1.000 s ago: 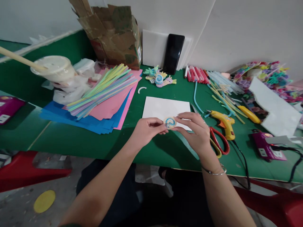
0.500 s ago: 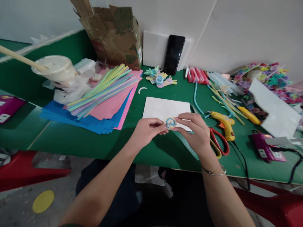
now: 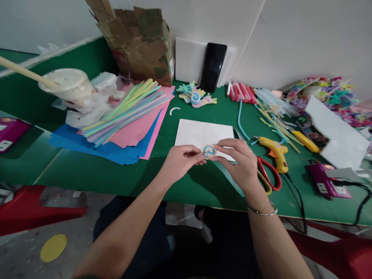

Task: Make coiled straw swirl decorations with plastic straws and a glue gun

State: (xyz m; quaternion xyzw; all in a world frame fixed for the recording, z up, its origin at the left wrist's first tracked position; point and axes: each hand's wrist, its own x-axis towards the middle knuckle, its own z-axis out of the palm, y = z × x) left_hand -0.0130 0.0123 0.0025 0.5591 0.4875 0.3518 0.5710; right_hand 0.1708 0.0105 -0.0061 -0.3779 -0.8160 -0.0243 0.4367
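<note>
Between my two hands is a small round pipe-cleaner coil [image 3: 209, 151], cream at its rim with a blue curl inside. My left hand [image 3: 187, 157] pinches its left edge between thumb and fingers. On its right edge the thumb and fingertips of my right hand [image 3: 238, 161] close on it. Beneath the coil lies a white board [image 3: 200, 131], partly covered by my fingers. A pale teal strip [image 3: 231, 180] rests on the table under my right hand. Scissors with red handles [image 3: 270, 174] lie just right of that hand, partly hidden by it.
A yellow glue gun [image 3: 274, 151] with a black cord lies at the right. Bundled pipe cleaners [image 3: 130, 108] rest on coloured sheets [image 3: 95, 145] at the left, beside a lidded cup [image 3: 68, 85]. Finished pipe-cleaner pieces [image 3: 195, 95] lie before a propped phone [image 3: 214, 66].
The coil has turned very slightly between my fingertips, so its blue curl sits a little differently. Both hands hold almost the same place.
</note>
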